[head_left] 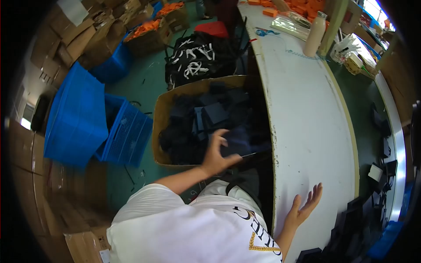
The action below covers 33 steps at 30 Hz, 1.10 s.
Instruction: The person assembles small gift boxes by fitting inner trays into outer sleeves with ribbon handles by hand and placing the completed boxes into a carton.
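My left hand (215,154) reaches over the near side of a large cardboard carton (158,131), its thumb and curled fingers apart. Right beyond those fingers is a dark blue box (237,141), smeared by motion; contact with the hand is hard to make out, but no grip on it shows. Many small dark boxes (216,113) fill the carton in a loose heap. Over the near part of the white table (302,127), my right hand (305,206) is open with fingers stretched and nothing in it.
Blue plastic crates (76,118) stand left of the carton. Behind it is a black bag (195,59) with white markings. A bottle (315,35) and orange pieces (300,8) are on the table's far end. More dark boxes (355,219) lie at the right.
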Available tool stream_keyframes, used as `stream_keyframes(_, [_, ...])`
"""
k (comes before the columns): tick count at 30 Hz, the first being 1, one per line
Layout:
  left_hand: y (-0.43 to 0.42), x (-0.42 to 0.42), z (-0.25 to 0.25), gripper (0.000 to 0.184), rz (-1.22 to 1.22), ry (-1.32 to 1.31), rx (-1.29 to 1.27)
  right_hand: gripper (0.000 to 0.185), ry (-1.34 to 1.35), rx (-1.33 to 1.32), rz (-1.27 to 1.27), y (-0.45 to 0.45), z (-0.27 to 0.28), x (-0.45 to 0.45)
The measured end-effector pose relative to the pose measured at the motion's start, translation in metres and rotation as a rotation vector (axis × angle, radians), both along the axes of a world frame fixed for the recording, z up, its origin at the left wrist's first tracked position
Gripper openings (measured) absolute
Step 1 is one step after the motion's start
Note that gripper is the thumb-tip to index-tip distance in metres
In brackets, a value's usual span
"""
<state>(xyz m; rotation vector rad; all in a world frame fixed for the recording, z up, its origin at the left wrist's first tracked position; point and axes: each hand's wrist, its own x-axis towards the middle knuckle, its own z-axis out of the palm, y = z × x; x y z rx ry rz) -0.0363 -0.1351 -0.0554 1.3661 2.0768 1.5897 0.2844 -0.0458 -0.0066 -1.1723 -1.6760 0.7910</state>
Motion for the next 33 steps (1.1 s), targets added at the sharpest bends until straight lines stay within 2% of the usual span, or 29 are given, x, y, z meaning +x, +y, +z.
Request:
stream_keyframes(1, [-0.019,-0.021,-0.003,0.072,0.195,-0.087,-0.128,0.071,-0.009,-0.037,-0.004,-0.002,-0.009,0.006])
stream_keyframes(3, [-0.053,-0.075,-0.023,0.085,0.425,-0.062,-0.201,0.069,-0.032,-0.112,-0.021,-0.006,-0.02,0.015])
stream_keyframes(5, [-0.079,-0.132,-0.058,0.088,0.631,0.001,-0.333,0.067,-0.055,-0.098,0.002,-0.004,-0.021,0.013])
stream_keyframes(7, [-0.098,-0.178,-0.082,0.092,0.613,0.008,-0.436,0.065,-0.056,-0.101,0.028,-0.006,-0.024,0.011])
stream_keyframes(8, [-0.104,-0.193,-0.094,0.097,0.651,0.14,-0.51,0.064,-0.038,-0.099,0.018,-0.007,-0.034,0.005])
stream_keyframes(9, [-0.086,-0.18,-0.062,0.106,0.697,0.273,-0.465,0.063,-0.031,-0.085,-0.035,-0.006,-0.036,0.003])
stream_keyframes(10, [-0.062,-0.155,-0.03,0.103,0.717,0.179,-0.495,0.06,-0.176,0.053,-0.001,-0.002,-0.034,0.01])
stream_keyframes(11, [-0.049,-0.168,-0.05,0.091,0.597,0.239,-0.266,0.057,-0.341,0.162,0.023,0.0,-0.027,0.011])
stream_keyframes(12, [-0.025,-0.16,-0.041,0.08,0.473,0.165,-0.138,0.055,-0.325,0.148,0.006,-0.001,-0.021,0.007])
stream_keyframes(13, [0.001,-0.144,-0.037,0.07,0.47,0.273,-0.123,0.052,-0.295,0.131,0.012,-0.004,-0.014,0.002])
stream_keyframes(15, [0.062,-0.094,-0.011,0.059,0.122,0.268,0.045,0.051,-0.382,0.139,-0.008,-0.006,-0.009,-0.001])
stream_keyframes(17, [0.124,-0.024,0.024,0.05,-0.147,0.299,0.118,0.048,-0.393,0.15,-0.012,-0.004,-0.01,0.002])
stream_keyframes(19, [0.179,0.032,0.039,0.042,-0.43,0.232,0.159,0.046,-0.381,0.151,-0.007,-0.003,-0.012,0.004])
stream_keyframes(23, [0.274,0.152,0.054,0.036,-0.813,0.377,0.264,0.04,-0.454,0.161,0.006,-0.003,-0.013,0.003])
stream_keyframes(28, [0.35,0.287,0.062,0.033,-1.121,0.528,0.36,0.037,-0.399,0.118,-0.006,-0.003,-0.016,0.006])
stream_keyframes(31, [0.37,0.347,0.065,0.031,-1.28,0.475,0.253,0.035,-0.31,0.091,0.016,0.0,-0.021,0.011])
stream_keyframes(32, [0.374,0.362,0.064,0.039,-1.349,0.51,0.151,0.033,-0.286,0.075,0.019,0.0,-0.018,0.014])
stream_keyframes(33, [0.368,0.373,0.066,0.042,-1.406,0.521,0.152,0.032,-0.259,0.068,0.02,0.0,-0.022,0.014])
